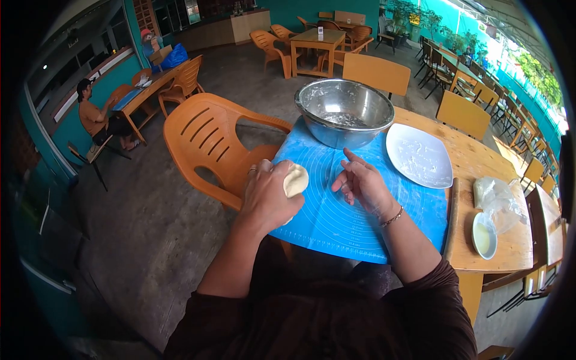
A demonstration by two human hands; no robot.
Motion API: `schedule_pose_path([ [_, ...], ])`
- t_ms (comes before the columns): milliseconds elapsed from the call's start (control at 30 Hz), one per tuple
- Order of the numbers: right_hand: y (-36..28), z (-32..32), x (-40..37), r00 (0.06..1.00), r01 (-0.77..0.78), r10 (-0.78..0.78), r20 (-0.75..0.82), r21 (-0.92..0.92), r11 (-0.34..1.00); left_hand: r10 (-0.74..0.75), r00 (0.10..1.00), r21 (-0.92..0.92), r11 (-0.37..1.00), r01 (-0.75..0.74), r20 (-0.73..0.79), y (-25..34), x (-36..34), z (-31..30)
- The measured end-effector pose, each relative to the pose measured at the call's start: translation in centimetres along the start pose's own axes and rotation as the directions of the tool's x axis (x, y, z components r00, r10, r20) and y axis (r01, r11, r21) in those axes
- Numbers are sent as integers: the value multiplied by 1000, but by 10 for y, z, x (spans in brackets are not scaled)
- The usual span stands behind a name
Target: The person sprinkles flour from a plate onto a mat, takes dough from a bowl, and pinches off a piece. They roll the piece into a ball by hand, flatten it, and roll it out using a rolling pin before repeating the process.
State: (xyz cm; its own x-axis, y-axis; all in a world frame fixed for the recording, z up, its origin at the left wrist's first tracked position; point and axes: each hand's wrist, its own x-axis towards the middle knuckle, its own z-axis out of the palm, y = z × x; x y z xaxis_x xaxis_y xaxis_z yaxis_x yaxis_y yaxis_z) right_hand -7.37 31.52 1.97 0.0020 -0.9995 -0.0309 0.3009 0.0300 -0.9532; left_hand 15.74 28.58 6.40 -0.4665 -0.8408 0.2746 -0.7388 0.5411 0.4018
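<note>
A pale ball of dough [295,181] is gripped in my left hand [267,195], at the left edge of the blue baking mat [336,225]. Part of the dough is hidden behind the fingers. My right hand [363,185] hovers over the mat, apart from the dough, its fingers loosely spread and holding nothing. Beyond my hands a steel mixing bowl [345,137], streaked with flour inside, stands on the mat's far part. To the right of it lies a white square plate [420,157] dusted with flour.
On the right of the wooden table [489,259] are a wooden rolling pin [451,216], a clear plastic bag [501,204] and a small bowl of pale liquid [485,237]. An orange chair [207,135] stands against the left side. A person [96,114] sits at another table.
</note>
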Motion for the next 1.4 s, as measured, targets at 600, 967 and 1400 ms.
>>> schedule_pose_path([
  [600, -3, 37, 0, 955, -231, 239, 177, -63, 971, 245, 963, -86, 968, -237, 113, -16, 27, 42],
  [967, 3, 40, 15, 843, -426, 481, 241, -248, 870, 189, 969, 101, 973, -207, 162, -25, 19, 61],
  [1400, 15, 41, -58, 839, -475, 494, 229, -139, 869, 205, 959, 145, 961, -235, 195, -15, 18, 53],
])
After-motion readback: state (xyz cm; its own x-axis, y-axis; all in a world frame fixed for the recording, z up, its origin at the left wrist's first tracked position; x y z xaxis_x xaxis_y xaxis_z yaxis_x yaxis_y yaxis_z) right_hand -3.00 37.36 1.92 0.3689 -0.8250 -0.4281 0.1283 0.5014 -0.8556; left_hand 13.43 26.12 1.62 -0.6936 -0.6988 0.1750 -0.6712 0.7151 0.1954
